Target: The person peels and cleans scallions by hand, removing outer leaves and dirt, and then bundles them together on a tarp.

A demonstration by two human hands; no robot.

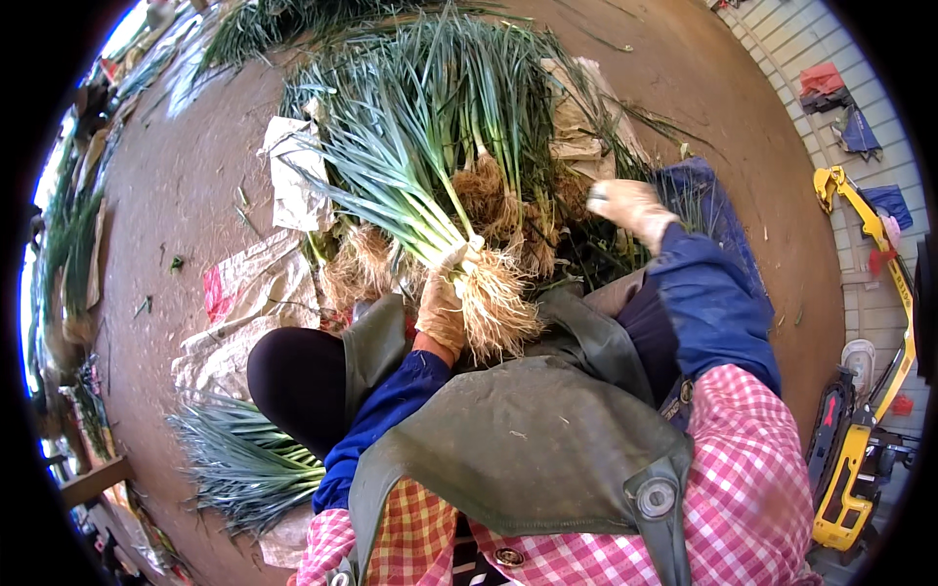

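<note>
My gloved left hand is closed around the lower stalks of a bunch of green garlic. Its pale, stringy roots hang over my lap, and its long leaves point away to the upper left. To the right, my gloved right hand is slightly blurred, with its fingers curled in. A small dark bit shows at those fingers, too unclear to name. Right in front of me lies a big heap of green garlic with brown, soil-covered roots, close to both hands.
Pale woven sacks lie at the left and under the heap. Another pile of green garlic rests beside my left knee. A blue sheet lies beyond my right forearm. A yellow toy excavator stands by the tiled wall at right.
</note>
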